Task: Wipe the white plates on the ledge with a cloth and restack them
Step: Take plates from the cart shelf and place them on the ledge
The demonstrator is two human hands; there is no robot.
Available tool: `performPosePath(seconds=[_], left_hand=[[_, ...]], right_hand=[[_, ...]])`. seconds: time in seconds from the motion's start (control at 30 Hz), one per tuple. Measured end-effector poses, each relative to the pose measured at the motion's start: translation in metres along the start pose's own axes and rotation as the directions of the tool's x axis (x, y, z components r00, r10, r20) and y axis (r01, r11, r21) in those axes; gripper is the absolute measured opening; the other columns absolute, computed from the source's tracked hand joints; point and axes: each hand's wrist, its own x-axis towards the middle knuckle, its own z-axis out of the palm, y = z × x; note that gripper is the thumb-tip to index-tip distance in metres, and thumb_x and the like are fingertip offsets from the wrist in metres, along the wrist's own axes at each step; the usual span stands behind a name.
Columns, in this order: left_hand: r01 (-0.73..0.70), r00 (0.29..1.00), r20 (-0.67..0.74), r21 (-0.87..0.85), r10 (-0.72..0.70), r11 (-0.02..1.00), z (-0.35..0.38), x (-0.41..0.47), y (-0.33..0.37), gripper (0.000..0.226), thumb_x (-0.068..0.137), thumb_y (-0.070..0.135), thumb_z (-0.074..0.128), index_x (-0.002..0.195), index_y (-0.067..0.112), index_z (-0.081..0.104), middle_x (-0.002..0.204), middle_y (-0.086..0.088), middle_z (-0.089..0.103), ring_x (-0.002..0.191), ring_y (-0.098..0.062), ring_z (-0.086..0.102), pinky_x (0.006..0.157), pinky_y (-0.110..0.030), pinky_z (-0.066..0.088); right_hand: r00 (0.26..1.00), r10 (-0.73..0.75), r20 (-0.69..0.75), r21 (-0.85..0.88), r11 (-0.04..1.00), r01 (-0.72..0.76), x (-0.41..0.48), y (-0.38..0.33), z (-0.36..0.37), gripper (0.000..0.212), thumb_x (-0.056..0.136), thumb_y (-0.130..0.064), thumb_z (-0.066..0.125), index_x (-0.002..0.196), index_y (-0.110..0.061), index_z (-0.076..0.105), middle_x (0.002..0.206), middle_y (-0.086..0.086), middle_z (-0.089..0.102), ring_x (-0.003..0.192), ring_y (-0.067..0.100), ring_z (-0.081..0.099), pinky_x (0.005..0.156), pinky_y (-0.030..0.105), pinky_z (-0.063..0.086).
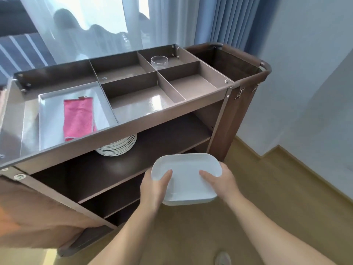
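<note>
Your left hand [152, 186] and right hand [223, 180] each clamp one short side of the stacked white rectangular plates [188, 178], thumbs flat on the top face and fingers hidden underneath. You hold the plates face up, just in front of the cart [162, 119], with their long axis running from hand to hand. The pink cloth [79, 117] lies in the metal tray [49, 115] on the cart's top, and round plates [119, 145] sit stacked on its upper shelf.
</note>
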Motion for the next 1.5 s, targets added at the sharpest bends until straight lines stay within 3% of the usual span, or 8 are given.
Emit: performPosePath(seconds=[0.13,0.33,0.47,0.6,0.87,1.0,1.17,1.5], left_hand=[[0.065,0.988,-0.139,-0.058,-0.073,0.996,0.028,0.021,0.009,0.042,0.076,0.047,0.065,0.111,0.025,0.061,0.102,0.009,0.067,0.094,-0.011,0.064,0.086,-0.038,0.054],[0.154,0.945,-0.261,-0.168,-0.195,0.974,0.072,0.060,0.025,0.033,0.084,0.030,0.060,0.115,0.025,0.049,0.101,0.008,0.061,0.091,-0.008,0.059,0.078,-0.032,0.049],[0.154,0.929,-0.300,-0.215,-0.215,0.965,0.088,0.090,0.028,0.038,0.083,0.023,0.057,0.120,0.019,0.052,0.103,0.003,0.063,0.092,-0.015,0.061,0.078,-0.036,0.053],[0.117,0.924,-0.324,-0.268,-0.204,0.956,0.091,0.116,0.028,0.030,0.089,0.013,0.053,0.118,0.018,0.053,0.101,0.001,0.063,0.089,-0.013,0.061,0.063,-0.026,0.046],[0.096,0.906,-0.374,-0.272,-0.197,0.958,0.086,0.168,0.014,0.026,0.089,0.022,0.056,0.114,0.016,0.055,0.095,0.005,0.063,0.086,-0.012,0.061,0.067,-0.028,0.045],[0.096,0.915,-0.349,-0.296,-0.201,0.950,0.083,0.185,0.006,0.033,0.084,0.029,0.058,0.115,0.022,0.053,0.100,0.004,0.064,0.093,-0.019,0.063,0.081,-0.039,0.054],[0.060,0.913,-0.372,-0.286,-0.169,0.956,0.084,0.206,0.003,0.032,0.088,0.027,0.058,0.119,0.024,0.053,0.102,0.005,0.064,0.090,-0.013,0.062,0.070,-0.028,0.046],[0.034,0.922,-0.373,-0.182,-0.101,0.983,0.089,0.228,-0.009,0.041,0.088,0.031,0.059,0.126,0.018,0.052,0.100,0.007,0.062,0.093,-0.017,0.061,0.078,-0.032,0.046]], right_hand=[[0.994,-0.019,0.109,-0.060,0.998,0.026,0.052,-0.002,-0.007,0.058,0.074,-0.041,0.080,0.122,-0.024,0.053,0.108,-0.011,0.064,0.099,0.013,0.063,0.087,0.038,0.054],[0.965,-0.004,0.263,-0.103,0.994,0.032,0.139,-0.004,-0.016,0.078,0.055,-0.060,0.072,0.124,-0.028,0.054,0.108,-0.011,0.066,0.099,0.014,0.065,0.087,0.042,0.056],[0.950,0.010,0.312,-0.126,0.992,0.030,0.186,-0.009,-0.007,0.065,0.069,-0.049,0.076,0.125,-0.027,0.052,0.108,-0.009,0.064,0.100,0.016,0.063,0.089,0.042,0.055],[0.946,0.010,0.323,-0.128,0.991,0.033,0.218,-0.013,0.009,0.060,0.076,-0.041,0.076,0.127,-0.023,0.049,0.105,-0.007,0.062,0.096,0.016,0.062,0.086,0.041,0.055],[0.947,0.000,0.321,-0.119,0.992,0.040,0.263,-0.021,0.046,0.058,0.074,-0.040,0.078,0.121,-0.014,0.055,0.101,-0.001,0.065,0.091,0.018,0.064,0.083,0.039,0.055],[0.951,0.004,0.311,-0.134,0.990,0.040,0.278,-0.026,0.059,0.064,0.072,-0.045,0.076,0.123,-0.013,0.054,0.103,0.001,0.064,0.093,0.022,0.064,0.085,0.045,0.056],[0.955,0.016,0.296,-0.151,0.988,0.030,0.294,-0.029,0.068,0.059,0.079,-0.044,0.071,0.126,-0.013,0.053,0.104,0.004,0.061,0.095,0.025,0.062,0.087,0.046,0.054],[0.942,0.008,0.337,-0.149,0.988,0.045,0.311,-0.029,0.071,0.050,0.086,-0.045,0.065,0.125,-0.017,0.050,0.096,-0.002,0.057,0.082,0.015,0.055,0.074,0.037,0.048]])
